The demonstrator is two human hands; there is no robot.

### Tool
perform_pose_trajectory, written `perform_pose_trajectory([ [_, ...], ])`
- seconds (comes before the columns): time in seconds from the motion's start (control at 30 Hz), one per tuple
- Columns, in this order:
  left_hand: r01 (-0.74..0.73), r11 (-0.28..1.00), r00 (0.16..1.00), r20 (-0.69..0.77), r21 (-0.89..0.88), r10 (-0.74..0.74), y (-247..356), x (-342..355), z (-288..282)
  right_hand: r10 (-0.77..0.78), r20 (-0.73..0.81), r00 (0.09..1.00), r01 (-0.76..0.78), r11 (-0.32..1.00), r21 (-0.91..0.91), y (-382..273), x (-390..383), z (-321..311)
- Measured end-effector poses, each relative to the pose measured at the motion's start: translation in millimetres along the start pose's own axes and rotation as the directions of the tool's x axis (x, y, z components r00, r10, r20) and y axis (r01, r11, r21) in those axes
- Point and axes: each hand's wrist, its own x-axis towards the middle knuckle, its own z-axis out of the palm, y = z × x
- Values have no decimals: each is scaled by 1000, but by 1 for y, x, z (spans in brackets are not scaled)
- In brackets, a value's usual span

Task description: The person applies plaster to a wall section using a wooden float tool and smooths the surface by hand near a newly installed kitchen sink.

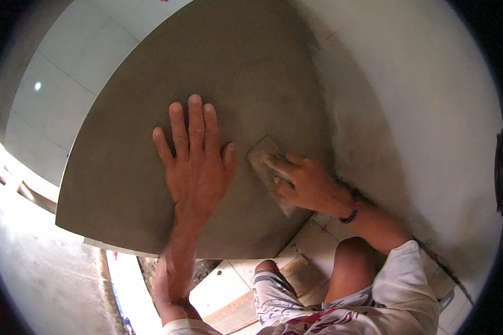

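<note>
At the lower edge, a white shirt sleeve (405, 273) and white shorts with dark patterning (271, 301) are cut off by the frame. Between the bare knees and the left forearm, a light-brown wooden board (235, 312) is partly hidden. The right hand (316, 187), with a dark beaded bracelet (351, 209) at its wrist, has its grip closed on a flat, oblong, grey-brown smoothing tool (259, 152); slight blur and the fingers obscure the tool's exact make. The left hand (198, 167) lies palm down, its grip open and fingers spread, holding nothing. Beneath both is a broad, fan-shaped, grey-brown cement-like surface (223, 72), smooth and matte, with a curved left edge; the tool rests on its right part. Rightward stands a pale plastered wall (408, 89), darkly stained. Beyond the curve lie large pale tiles (61, 78).
</note>
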Motion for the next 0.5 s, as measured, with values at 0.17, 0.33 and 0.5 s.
perform_pose_trajectory([
  [0.17, -14, 997, 1000, 20, 77, 13, 3, 0, -5, 42, -419, 907, 13, 992, 127, 33, 60, -69],
  [0.33, -19, 995, 1000, 14, 98, 18, 6, -2, -8, 84, -299, 951, -73, 996, 48, 10, 64, -37],
  [0.5, -16, 998, 1000, 11, 67, 15, 6, -4, -12, -61, -125, 990, 70, 995, 72, -2, -5, -8],
])
